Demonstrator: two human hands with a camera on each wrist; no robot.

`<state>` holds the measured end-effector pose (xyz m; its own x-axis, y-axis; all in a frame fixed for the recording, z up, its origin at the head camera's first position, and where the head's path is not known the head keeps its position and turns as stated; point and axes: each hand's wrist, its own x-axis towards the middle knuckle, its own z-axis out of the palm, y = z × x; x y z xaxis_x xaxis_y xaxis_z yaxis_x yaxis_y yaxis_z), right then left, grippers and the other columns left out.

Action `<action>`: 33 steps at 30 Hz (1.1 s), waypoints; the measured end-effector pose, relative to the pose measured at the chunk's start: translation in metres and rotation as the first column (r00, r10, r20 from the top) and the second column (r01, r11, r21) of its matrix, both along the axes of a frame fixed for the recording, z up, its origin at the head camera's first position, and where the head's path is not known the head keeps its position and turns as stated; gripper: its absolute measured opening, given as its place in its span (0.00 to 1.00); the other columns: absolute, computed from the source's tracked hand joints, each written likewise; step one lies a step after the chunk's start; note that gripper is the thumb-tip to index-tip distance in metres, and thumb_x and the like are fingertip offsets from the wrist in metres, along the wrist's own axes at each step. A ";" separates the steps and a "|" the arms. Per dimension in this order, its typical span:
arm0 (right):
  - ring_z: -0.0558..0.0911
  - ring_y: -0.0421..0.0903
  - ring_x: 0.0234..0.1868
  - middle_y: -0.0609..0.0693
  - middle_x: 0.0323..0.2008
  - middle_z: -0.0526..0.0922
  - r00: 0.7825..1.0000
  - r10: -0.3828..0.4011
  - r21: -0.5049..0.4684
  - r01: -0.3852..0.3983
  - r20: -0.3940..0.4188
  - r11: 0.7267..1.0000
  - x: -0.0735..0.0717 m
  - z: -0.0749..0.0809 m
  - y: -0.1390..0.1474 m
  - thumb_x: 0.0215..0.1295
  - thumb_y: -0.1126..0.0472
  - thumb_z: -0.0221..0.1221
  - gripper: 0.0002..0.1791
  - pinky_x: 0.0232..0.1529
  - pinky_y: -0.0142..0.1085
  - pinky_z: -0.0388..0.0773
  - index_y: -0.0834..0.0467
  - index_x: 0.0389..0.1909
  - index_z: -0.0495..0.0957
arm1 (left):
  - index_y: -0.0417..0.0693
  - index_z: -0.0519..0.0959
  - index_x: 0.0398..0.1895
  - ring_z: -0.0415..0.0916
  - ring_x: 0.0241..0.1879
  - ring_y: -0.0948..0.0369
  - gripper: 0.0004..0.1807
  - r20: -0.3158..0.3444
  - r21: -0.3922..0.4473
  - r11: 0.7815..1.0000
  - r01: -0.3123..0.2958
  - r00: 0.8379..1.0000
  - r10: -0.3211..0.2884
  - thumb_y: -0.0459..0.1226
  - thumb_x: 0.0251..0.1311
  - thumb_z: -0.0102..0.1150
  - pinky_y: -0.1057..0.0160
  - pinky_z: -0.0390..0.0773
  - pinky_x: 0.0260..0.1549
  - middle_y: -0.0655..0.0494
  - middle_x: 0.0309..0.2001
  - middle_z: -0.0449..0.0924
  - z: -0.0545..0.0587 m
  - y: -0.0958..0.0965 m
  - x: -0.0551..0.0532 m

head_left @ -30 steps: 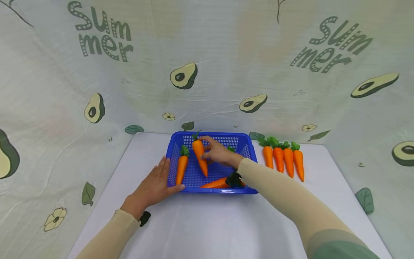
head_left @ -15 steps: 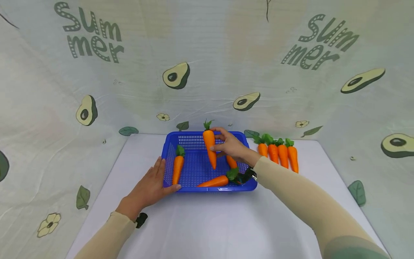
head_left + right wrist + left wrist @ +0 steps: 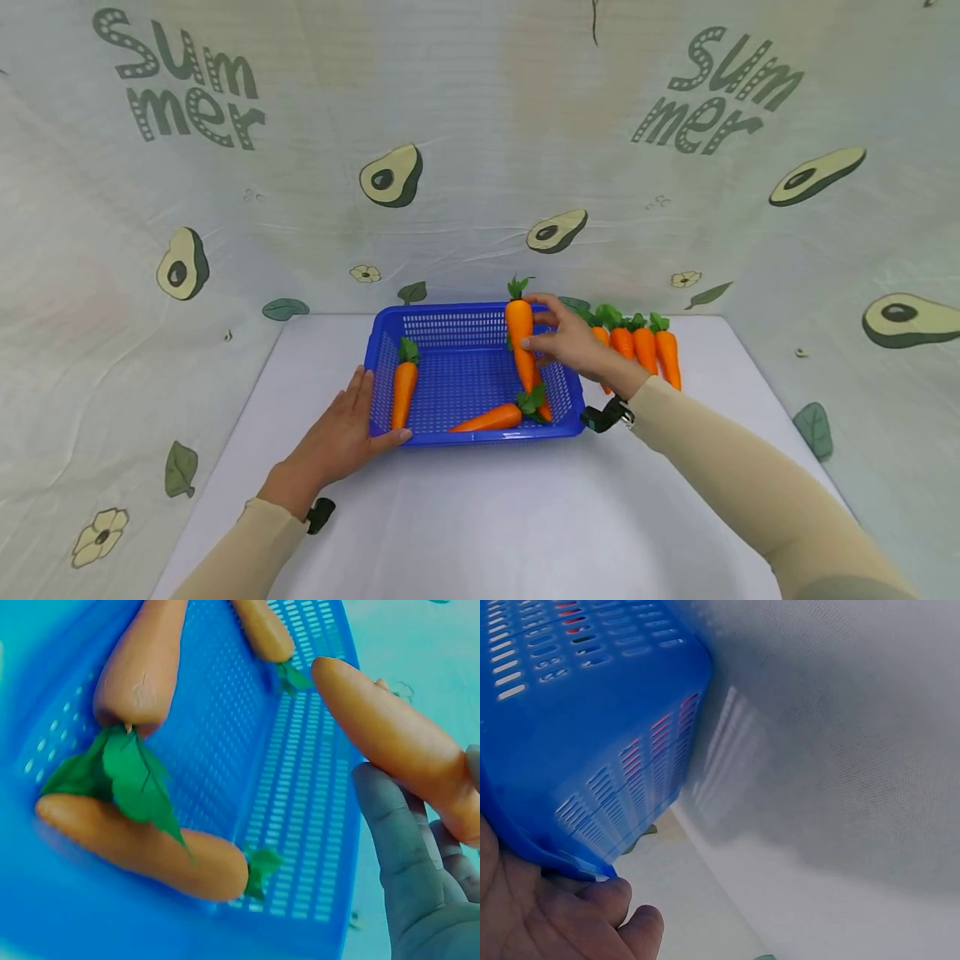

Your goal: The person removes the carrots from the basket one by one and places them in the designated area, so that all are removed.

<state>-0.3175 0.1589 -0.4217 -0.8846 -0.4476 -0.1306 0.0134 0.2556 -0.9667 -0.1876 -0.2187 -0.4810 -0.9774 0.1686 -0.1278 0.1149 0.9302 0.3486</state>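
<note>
An orange carrot with a green top [image 3: 519,329] stands nearly upright over the right part of a blue plastic basket [image 3: 480,439]. My right hand [image 3: 573,340] pinches it between thumb and fingers; the right wrist view shows the carrot [image 3: 397,727] raised past the basket's wall. Against the basket's left side, my left hand [image 3: 333,429] rests with straight fingers, its thumb on the front rim. Inside the basket lie a carrot at the left [image 3: 405,393], another along the front [image 3: 489,418], and a third at the right [image 3: 142,844], partly hidden behind the held one in the head view.
Several carrots with leafy tops lie in a row right of the basket, the outermost carrot [image 3: 667,358] farthest from it. A white-covered table [image 3: 465,517] carries everything. A patterned cloth [image 3: 465,167] hangs behind and at both sides.
My right hand has lifted the carrot from the basket's middle and carried it rightward. The left hand keeps its place on the basket. The head view has turned slightly right.
</note>
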 end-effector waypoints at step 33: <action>0.86 0.55 0.46 0.73 0.66 0.71 0.960 -0.266 0.370 0.217 0.088 0.903 0.080 -0.086 0.136 0.69 0.64 0.67 0.42 0.43 0.47 0.91 0.56 0.80 0.58 | 0.37 0.35 0.86 0.42 0.83 0.33 0.72 0.025 0.009 1.000 0.013 1.000 -0.013 0.78 0.59 0.52 0.33 0.51 0.77 0.34 0.86 0.34 -0.002 0.000 -0.004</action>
<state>-0.2370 0.2951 -0.5075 -0.9228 -0.1249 -0.3645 0.2406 0.5521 -0.7983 -0.1912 -0.2188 -0.4828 -0.9716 0.1824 -0.1504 0.1181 0.9256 0.3595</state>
